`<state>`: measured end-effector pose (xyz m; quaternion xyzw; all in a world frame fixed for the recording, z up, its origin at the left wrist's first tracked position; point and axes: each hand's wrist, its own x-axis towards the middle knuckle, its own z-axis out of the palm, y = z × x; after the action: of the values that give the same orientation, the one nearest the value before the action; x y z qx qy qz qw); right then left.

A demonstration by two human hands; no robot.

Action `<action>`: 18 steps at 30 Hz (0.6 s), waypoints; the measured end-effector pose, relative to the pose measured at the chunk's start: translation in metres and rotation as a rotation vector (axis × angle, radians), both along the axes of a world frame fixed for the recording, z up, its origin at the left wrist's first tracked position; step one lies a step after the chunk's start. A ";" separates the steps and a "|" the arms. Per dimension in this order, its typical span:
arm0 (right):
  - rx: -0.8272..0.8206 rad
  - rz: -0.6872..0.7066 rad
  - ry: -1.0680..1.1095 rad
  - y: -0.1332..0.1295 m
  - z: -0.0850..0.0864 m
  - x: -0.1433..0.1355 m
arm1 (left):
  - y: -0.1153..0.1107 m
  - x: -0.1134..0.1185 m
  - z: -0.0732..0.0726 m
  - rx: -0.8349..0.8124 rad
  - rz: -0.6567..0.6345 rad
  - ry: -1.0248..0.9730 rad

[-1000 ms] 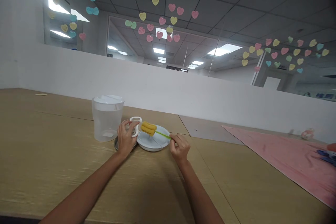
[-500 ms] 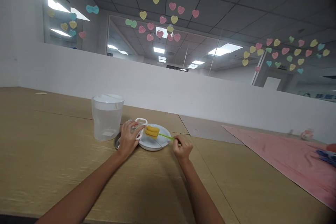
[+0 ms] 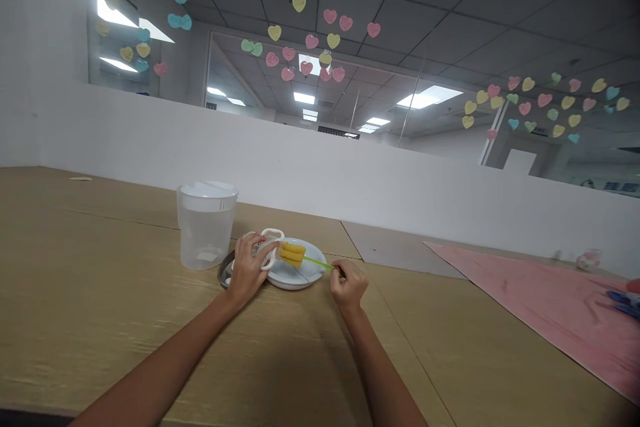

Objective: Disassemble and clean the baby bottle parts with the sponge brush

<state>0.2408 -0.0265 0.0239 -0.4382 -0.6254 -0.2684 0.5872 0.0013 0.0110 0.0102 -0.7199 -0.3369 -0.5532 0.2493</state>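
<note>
My left hand is wrapped round a clear bottle with a white two-handled collar, tilted on its side with its mouth to the right. A yellow sponge brush is at the bottle's mouth, its head mostly outside. Its thin green handle runs to my right hand, closed round the end. Below the brush lies a white plate. Partly hidden behind my left hand is a dark metal tray holding small white pieces.
A large translucent lidded pitcher stands left of my left hand. A pink cloth covers the right side of the table, with a blue object at its far edge. A white wall rises behind.
The view has shifted very slightly. Both hands keep their grips, and the brush head remains at the bottle's mouth.
</note>
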 end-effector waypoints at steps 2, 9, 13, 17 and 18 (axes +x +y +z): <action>0.027 0.002 -0.005 0.000 0.000 0.000 | 0.000 0.000 0.001 0.021 -0.013 0.003; 0.033 -0.006 -0.014 0.001 -0.001 0.002 | -0.002 0.000 0.002 0.066 -0.024 0.042; 0.041 -0.019 -0.017 0.002 -0.002 0.003 | -0.001 0.000 0.001 0.087 -0.025 0.053; 0.046 -0.025 -0.018 0.002 -0.001 0.002 | 0.001 0.000 0.000 0.084 -0.031 0.061; 0.048 -0.024 -0.019 0.002 -0.001 0.002 | 0.001 0.000 0.000 0.082 -0.033 0.061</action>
<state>0.2429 -0.0250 0.0226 -0.4291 -0.6189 -0.2944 0.5883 0.0016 0.0123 0.0100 -0.7312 -0.2942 -0.5483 0.2797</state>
